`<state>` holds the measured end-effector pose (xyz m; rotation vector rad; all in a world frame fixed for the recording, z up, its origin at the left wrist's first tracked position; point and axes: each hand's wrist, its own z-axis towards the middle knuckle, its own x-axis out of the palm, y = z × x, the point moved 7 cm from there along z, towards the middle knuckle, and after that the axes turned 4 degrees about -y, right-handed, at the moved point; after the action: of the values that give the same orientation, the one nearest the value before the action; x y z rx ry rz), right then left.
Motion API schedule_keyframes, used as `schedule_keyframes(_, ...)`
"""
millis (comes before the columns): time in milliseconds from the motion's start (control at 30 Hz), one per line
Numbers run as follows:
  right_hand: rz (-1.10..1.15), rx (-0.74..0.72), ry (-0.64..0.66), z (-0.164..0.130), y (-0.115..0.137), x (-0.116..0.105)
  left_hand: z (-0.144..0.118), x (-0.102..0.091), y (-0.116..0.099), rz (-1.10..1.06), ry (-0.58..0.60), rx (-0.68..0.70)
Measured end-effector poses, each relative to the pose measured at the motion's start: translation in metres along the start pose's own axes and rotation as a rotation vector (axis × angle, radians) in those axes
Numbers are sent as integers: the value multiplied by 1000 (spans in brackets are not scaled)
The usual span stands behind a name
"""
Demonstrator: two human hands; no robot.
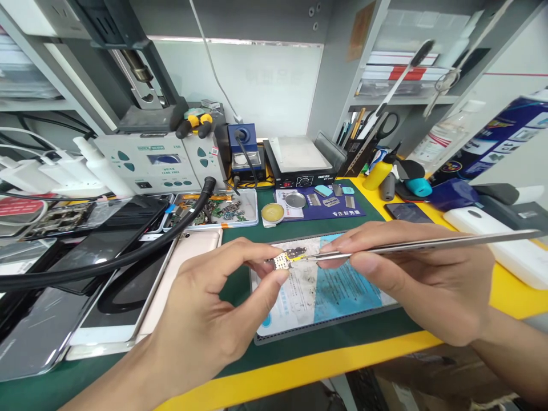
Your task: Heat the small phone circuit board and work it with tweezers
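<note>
Green bench mat [240, 225]; left hand [205, 319] pinching small board [286, 260], right hand [428, 279] gripping tweezers [428, 244], tips obscured

the little board [286, 260] i pinch is gold with a black patch. my tweezers [428, 244] are plain silver. under them lies a white and light-blue printed sheet [325, 291] on a dark green mat [240, 228] edged in yellow. upper middle, a blue stand [243, 140].

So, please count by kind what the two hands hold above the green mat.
Small circuit board, pinched by the left hand: 1
Metal tweezers, held in the right hand, tips at the board: 1
Total: 2
</note>
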<state>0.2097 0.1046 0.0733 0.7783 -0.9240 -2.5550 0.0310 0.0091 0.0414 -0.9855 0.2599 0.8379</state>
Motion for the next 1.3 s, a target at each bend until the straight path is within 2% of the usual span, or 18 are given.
schedule_keyframes(267,-7,-31,42,-1,1,3,-1,0,3,-43,10,-30)
schedule_keyframes(867,1,45,-22,-4,-8,0,0,1,6,-107,45,-102)
schedule_keyframes(1033,-18,66,-57,-2,-8,-1,1,3,13,-238,103,-258)
schedule_keyframes(1200,50,113,-114,-1,-8,-3,-2,18,31,-660,236,-594)
schedule_keyframes(1300,62,114,-128,-1,-7,-3,-4,23,36,-794,246,-685)
